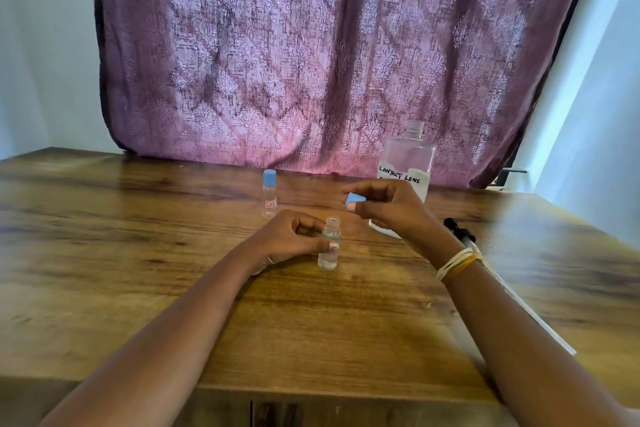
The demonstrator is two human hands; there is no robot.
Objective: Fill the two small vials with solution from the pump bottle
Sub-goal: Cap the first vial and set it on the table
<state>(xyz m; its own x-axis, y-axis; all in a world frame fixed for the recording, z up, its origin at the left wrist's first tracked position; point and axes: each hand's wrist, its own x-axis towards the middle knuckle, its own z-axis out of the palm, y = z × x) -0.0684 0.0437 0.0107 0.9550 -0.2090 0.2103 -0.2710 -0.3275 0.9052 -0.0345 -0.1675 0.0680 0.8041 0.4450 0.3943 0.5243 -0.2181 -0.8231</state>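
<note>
A small clear vial stands uncapped on the wooden table, with liquid inside. My left hand pinches its side. My right hand hovers just above and to the right, holding a blue cap between thumb and fingers. A second vial with a blue cap and a small label stands upright farther back on the left. The large clear bottle, labelled "contact lens", stands behind my right hand with its neck open and no pump on it.
The pump head with its black top and long white tube lies on the table to the right, partly under my right forearm. A purple patterned curtain hangs behind the table. The table's front edge is close to me.
</note>
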